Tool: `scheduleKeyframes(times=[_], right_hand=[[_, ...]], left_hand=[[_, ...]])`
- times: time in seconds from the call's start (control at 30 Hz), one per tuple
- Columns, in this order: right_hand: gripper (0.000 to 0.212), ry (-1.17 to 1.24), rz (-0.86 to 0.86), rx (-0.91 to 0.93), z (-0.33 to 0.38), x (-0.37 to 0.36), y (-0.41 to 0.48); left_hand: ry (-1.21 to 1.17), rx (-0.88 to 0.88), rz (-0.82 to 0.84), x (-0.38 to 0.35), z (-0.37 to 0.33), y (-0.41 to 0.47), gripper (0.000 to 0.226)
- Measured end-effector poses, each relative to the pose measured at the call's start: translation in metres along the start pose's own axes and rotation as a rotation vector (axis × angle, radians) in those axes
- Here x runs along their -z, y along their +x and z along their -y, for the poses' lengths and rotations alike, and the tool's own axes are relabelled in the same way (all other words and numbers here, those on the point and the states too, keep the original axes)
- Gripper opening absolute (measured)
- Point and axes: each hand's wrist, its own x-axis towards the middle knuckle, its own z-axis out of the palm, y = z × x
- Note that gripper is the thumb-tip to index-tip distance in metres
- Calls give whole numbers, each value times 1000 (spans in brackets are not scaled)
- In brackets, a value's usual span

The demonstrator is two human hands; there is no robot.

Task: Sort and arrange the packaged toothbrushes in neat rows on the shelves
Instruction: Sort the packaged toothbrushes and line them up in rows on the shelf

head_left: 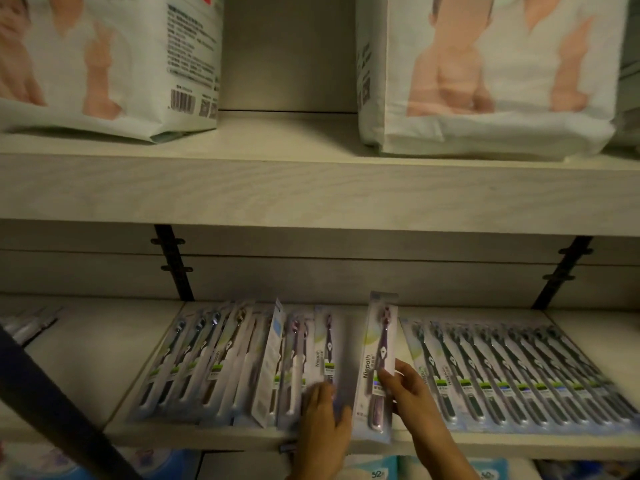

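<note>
Right hand (pixel 408 386) pinches a purple toothbrush pack (pixel 379 362); left hand (pixel 323 420), blurred, seemingly rests flat on the row (pixel 242 362).

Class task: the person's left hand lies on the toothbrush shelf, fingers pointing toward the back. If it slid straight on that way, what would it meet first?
Probably the purple toothbrush pack lying flat just ahead of the left hand; its fingertips already seem to touch its lower end, though blur hides the contact.

We see two large white soft-plastic diaper packs (pixel 107 64) (pixel 485 74) on the pale wooden upper shelf (pixel 311 188), well apart.
</note>
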Motion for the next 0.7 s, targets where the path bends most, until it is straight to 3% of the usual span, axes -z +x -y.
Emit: scheduleKeyframes(times=[0.03, 0.13, 0.27, 0.37, 0.57, 0.7], right_hand=[[13, -13, 10, -5, 0, 7, 2], [14, -51, 69, -22, 1, 26, 5], [17, -80, 107, -41, 3, 50, 10], [35, -104, 116, -85, 1, 63, 12], [27, -104, 150, -95, 1, 74, 11], [37, -134, 117, -124, -1, 74, 12]], left_hand=[[71, -4, -39, -8, 0, 7, 47], [280, 40, -125, -26, -5, 26, 57], [623, 120, -188, -41, -12, 43, 57], [814, 178, -196, -47, -14, 51, 52], [740, 198, -234, -55, -12, 58, 43], [534, 158, -291, -58, -16, 50, 36]])
